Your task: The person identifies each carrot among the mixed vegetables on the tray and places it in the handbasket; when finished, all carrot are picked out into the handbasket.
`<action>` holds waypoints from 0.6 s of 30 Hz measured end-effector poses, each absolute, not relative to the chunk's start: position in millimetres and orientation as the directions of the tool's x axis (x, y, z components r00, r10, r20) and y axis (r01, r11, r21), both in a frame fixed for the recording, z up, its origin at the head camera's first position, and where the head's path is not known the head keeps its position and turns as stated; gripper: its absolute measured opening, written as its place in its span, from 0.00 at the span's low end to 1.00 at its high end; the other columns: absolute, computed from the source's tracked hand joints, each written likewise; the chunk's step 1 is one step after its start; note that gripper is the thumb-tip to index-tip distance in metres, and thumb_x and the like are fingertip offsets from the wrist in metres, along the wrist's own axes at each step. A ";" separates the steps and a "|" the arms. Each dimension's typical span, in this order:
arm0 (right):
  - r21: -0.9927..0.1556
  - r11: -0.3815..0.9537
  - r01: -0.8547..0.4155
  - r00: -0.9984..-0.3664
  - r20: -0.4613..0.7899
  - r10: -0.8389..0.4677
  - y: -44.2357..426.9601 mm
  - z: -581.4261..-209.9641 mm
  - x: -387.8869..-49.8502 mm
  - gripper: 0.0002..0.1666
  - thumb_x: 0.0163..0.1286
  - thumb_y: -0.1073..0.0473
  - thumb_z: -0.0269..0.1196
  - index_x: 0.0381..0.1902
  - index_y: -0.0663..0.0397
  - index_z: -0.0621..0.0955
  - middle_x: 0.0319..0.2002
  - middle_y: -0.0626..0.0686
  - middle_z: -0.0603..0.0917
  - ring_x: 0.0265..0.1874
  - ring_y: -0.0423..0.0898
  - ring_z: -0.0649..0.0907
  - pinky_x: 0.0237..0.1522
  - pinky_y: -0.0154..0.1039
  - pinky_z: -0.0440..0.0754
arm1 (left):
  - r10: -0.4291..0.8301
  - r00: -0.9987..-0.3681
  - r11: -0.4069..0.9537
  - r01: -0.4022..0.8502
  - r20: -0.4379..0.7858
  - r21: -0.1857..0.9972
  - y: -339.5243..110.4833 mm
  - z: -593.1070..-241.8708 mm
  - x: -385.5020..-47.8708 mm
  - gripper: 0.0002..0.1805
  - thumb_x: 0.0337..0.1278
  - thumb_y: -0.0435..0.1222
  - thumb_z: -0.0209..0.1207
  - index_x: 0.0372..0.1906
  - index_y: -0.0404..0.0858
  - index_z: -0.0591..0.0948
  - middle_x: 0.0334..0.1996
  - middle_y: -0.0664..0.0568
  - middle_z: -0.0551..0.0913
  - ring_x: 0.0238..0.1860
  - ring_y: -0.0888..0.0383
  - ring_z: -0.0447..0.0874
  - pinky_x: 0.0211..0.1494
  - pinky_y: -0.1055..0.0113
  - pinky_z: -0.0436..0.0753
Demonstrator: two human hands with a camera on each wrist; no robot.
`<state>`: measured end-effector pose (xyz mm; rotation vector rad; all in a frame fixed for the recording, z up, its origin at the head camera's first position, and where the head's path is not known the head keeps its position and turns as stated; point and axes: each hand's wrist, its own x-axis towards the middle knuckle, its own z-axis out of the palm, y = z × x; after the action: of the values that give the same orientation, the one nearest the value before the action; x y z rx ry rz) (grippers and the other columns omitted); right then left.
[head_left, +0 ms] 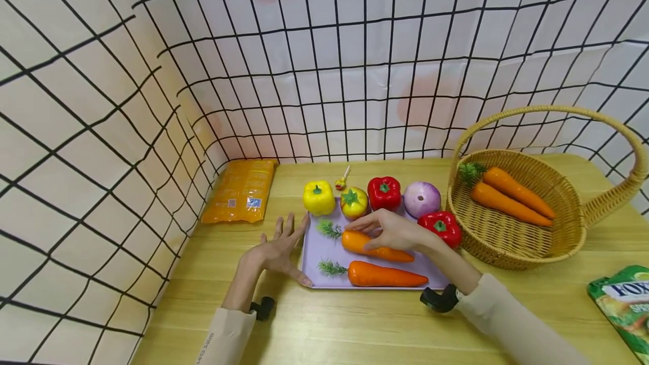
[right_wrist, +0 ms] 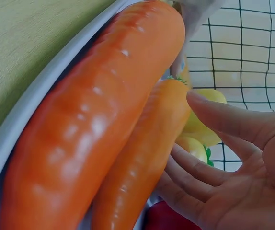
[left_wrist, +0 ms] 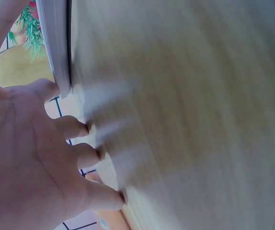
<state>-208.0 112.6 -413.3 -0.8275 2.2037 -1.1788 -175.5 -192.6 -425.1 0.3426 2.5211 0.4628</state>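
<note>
Between the front and far edges of the lilac tray (head_left: 320, 248), the rear carrot (head_left: 397, 254) lies under my right hand (head_left: 398, 232).
My right thumb and fingers stand apart about it, not pinching; it looks light, stiff and slick, so its thick shoulder should give better hold than the wispy green tuft (head_left: 329, 228). My left hand (head_left: 279, 252) spreads its fingers at the tray's left edge.
</note>
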 end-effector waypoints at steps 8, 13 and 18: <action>-0.858 0.459 -0.231 -0.694 -0.185 -0.696 109.9 -417.3 -210.1 0.30 0.67 0.68 0.69 0.67 0.55 0.81 0.64 0.57 0.85 0.65 0.61 0.81 0.67 0.57 0.81 | 0.330 -0.821 0.911 0.148 -0.466 0.384 -192.2 -426.2 -175.8 0.81 0.35 0.60 0.80 0.85 0.52 0.33 0.82 0.37 0.23 0.82 0.33 0.19 0.77 0.22 0.36; -0.832 0.485 -0.268 -0.698 -0.179 -0.693 108.5 -419.2 -213.5 0.30 0.64 0.70 0.71 0.64 0.52 0.83 0.62 0.58 0.85 0.59 0.57 0.85 0.63 0.53 0.85 | 0.330 -0.822 0.911 0.150 -0.464 0.384 -192.4 -426.9 -175.2 0.81 0.35 0.60 0.80 0.84 0.52 0.33 0.82 0.36 0.23 0.82 0.33 0.20 0.77 0.22 0.36; -0.826 0.483 -0.289 -0.683 -0.176 -0.709 109.0 -419.5 -218.0 0.30 0.62 0.71 0.72 0.63 0.52 0.84 0.61 0.61 0.86 0.54 0.56 0.88 0.58 0.49 0.88 | 0.331 -0.824 0.910 0.150 -0.460 0.386 -192.2 -426.1 -174.7 0.81 0.35 0.60 0.81 0.85 0.52 0.33 0.82 0.36 0.23 0.82 0.33 0.20 0.77 0.22 0.36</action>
<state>-218.0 109.0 -419.5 -0.8239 2.2285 -1.1048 -174.7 -192.2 -426.1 0.3450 2.5360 0.4553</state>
